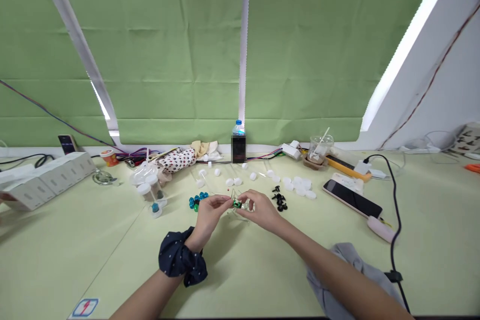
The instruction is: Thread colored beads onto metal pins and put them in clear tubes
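Note:
My left hand [213,211], with a dark dotted scrunchie [182,257] at its wrist, is closed in a pinch on a small shiny green piece [237,204]. From the other side my right hand [260,207] pinches the same piece, thumb and forefinger curled. Thin wire-like or clear strands stick out around it; their exact form is too small to tell. Left of my hands lies a cluster of shiny blue balls [193,201] with a green one [196,208] among them. Small black pegs [279,201] lie in a group to the right of my right hand.
White round caps [300,186] are scattered behind my hands. Clear jars [150,187] stand at left, white boxes [45,180] farther left. A bottle [238,147] stands at the back, a lidded cup [318,150] back right. A phone [352,198] and black cable [395,210] lie at right.

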The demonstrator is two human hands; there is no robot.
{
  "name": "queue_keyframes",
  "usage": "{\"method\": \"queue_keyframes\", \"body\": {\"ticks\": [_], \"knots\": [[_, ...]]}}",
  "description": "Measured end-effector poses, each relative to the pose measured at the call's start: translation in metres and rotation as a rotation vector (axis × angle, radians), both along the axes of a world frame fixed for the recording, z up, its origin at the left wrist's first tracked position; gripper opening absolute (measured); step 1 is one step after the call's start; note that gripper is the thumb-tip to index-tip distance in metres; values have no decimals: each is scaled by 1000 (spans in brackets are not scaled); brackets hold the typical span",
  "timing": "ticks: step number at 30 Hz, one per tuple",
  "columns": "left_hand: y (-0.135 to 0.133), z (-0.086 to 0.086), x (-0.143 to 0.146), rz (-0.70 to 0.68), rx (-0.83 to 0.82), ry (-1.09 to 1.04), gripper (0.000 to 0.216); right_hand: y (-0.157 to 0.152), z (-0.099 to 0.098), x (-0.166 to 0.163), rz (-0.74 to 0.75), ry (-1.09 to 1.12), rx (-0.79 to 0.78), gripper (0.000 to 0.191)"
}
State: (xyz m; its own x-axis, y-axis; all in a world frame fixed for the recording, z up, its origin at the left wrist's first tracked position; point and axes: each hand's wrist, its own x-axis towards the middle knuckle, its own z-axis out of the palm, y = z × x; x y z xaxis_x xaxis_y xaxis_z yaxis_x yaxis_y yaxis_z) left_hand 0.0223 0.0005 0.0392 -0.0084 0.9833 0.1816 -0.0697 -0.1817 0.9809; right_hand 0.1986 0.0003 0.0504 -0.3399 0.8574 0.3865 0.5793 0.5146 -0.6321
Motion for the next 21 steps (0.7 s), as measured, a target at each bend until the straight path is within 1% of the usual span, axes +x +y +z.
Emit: {"method": "queue_keyframes", "body": {"ticks": [1,3,6,11,14,18,21], "knots": [[4,-3,1,4,16,25,18,1,-3,-1,-33,-4,34,26],[12,-9,3,0,32,57,18,4,-11,-3,-74,-18,96,29],[20,-13,9,-25,39,110,19,6,-23,-5,-102,-25,152,20],[24,-13,22,-54,83,235,17,9,-38,-6,-173,-50,160,13],[25,-12,29,-68,102,258,15,11,-41,-5,-205,-60,149,14],[29,-11,32,-94,59,233,16,12,-40,-2,-218,-87,123,12],[36,-6,26,-209,11,207,19,13,-36,2,-214,-89,107,8]]}}
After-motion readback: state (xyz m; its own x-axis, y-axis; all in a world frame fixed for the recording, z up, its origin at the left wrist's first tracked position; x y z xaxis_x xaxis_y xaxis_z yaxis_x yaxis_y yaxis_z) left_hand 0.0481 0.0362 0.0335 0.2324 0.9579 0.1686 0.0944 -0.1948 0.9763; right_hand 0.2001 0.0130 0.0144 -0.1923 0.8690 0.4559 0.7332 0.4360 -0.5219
